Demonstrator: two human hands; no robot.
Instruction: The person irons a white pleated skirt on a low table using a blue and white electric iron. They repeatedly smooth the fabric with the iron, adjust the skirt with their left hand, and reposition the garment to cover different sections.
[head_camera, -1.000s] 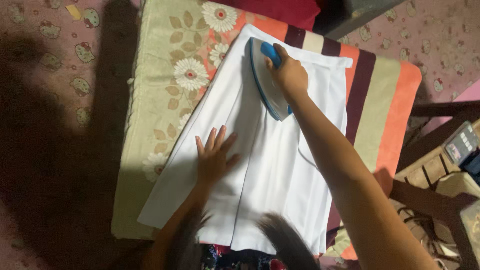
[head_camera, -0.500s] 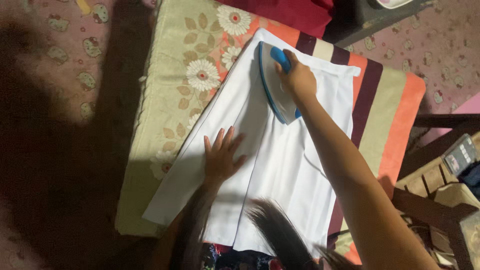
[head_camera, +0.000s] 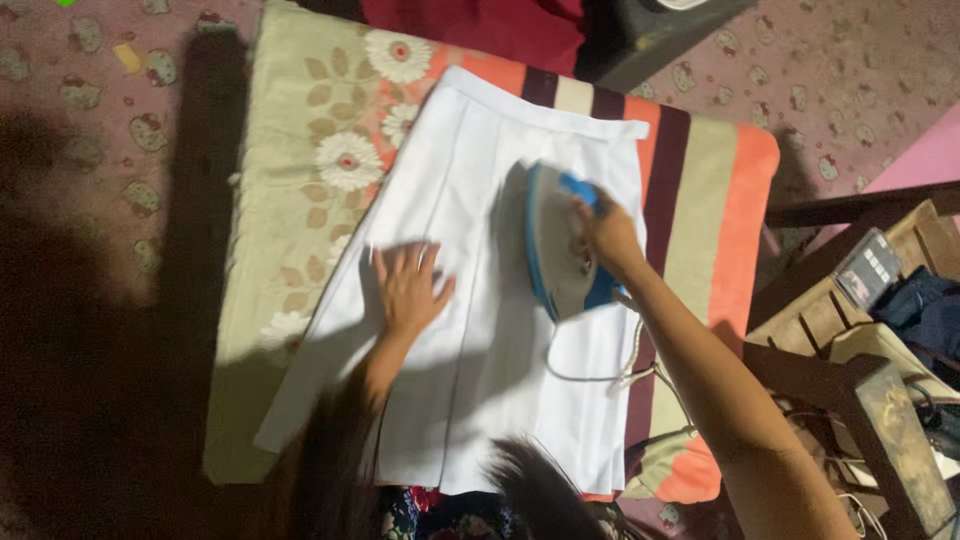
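- White cotton-like cloth, a pleated skirt (head_camera: 480, 300), lies spread flat on a folded blanket (head_camera: 700, 200) striped in orange, maroon and cream, with a daisy print on the part left of the pressing hand.
- Right hand (head_camera: 605, 235) is closed around the blue handle of an iron (head_camera: 555, 245), whose pale soleplate side rests on the skirt's middle, just below the waistband.
- Left hand (head_camera: 405, 285) lies open and flat, fingers spread, pinning the cloth just left of the iron; it grips nothing.
- A cord (head_camera: 610, 365) trails from the iron's rear across the skirt toward the blanket's right edge.
- Progress, as I judge it: the panel under and around the iron looks smooth, and the pleat lines run straight; the lower hem, partly in shadow and behind hair, I cannot judge, so some of the skirt seems left to press.
- Right of the ironing arm, well apart, a small grey rectangular device (head_camera: 868, 268) with rows of pale buttons sits on a wooden slatted frame (head_camera: 800, 320); its markings are too small to read.
- No packages or signs show elsewhere; the floor covering (head_camera: 850, 80) is pink with small cartoon figures.
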